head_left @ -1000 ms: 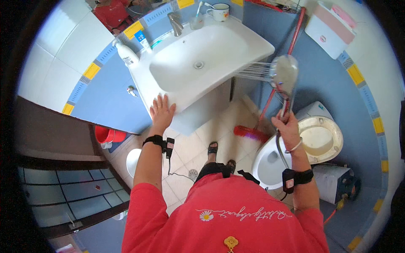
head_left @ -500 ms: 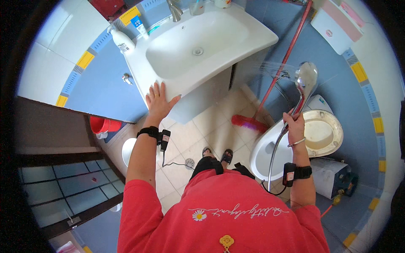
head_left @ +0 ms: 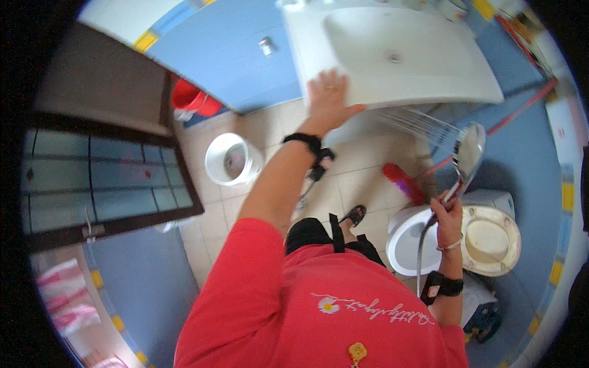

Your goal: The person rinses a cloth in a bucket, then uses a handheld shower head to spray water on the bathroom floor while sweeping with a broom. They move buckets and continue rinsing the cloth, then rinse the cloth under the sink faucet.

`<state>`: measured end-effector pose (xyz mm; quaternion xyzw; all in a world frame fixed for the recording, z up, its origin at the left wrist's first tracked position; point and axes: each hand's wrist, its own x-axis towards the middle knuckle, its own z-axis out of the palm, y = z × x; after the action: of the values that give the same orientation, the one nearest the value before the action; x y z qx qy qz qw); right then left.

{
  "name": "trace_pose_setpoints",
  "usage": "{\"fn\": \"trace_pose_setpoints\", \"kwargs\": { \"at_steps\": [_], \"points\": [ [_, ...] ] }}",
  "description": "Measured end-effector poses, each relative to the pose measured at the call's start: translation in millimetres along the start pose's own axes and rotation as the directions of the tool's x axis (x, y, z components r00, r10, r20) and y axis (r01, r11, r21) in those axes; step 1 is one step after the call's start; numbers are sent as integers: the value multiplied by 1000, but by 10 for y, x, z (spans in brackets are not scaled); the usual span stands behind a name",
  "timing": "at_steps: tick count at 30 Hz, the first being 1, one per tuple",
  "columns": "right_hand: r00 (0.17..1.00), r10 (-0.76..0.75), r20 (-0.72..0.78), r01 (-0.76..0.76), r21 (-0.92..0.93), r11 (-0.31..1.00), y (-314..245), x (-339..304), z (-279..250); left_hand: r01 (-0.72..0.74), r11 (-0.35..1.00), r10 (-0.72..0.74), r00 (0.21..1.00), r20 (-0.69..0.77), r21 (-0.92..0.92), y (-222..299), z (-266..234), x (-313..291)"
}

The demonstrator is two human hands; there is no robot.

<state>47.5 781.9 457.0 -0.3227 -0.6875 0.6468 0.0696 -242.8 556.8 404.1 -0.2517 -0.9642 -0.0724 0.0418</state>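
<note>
My right hand [head_left: 450,222] is closed around the handle of a silver shower head [head_left: 470,148], its hose hanging down past my wrist. Jets of water [head_left: 423,130] shoot leftward from the shower head toward the front of the white washbasin [head_left: 423,92]. My left hand [head_left: 328,101], fingers spread and holding nothing, is over the basin's front left corner; blur hides whether it presses on the rim. Both wrists wear black straps with small devices.
Below my right forearm is a toilet [head_left: 412,245] with its seat lid [head_left: 491,242] raised. A broom [head_left: 402,183] with red and purple bristles leans near it. A white bucket [head_left: 227,161] stands on the tiles at left, a red bucket [head_left: 195,98] behind it, by the door [head_left: 110,184].
The view has swung left, so the basin sits further right and the white bucket shows fully. The shower jets now aim toward the basin's front. My left hand stays at the basin corner.
</note>
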Motion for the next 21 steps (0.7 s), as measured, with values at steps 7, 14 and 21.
{"fn": "trace_pose_setpoints", "kwargs": {
  "at_steps": [7, 14, 21],
  "points": [
    [992, -46, 118, 56, -81, 995, 84, -586, 898, -298, 935, 264, 947, -185, -191, -85, 127, -504],
    [995, 2, 99, 10, -124, 992, 346, -1413, 2136, 265, 56, 28, 963, 267, -963, -779, 237, -1659],
    [960, 5, 279, 51, -192, 980, 386, -2112, 2972, 353, -764, -84, 776, 625, -540, -1831, 328, -2264]
  ]
}}
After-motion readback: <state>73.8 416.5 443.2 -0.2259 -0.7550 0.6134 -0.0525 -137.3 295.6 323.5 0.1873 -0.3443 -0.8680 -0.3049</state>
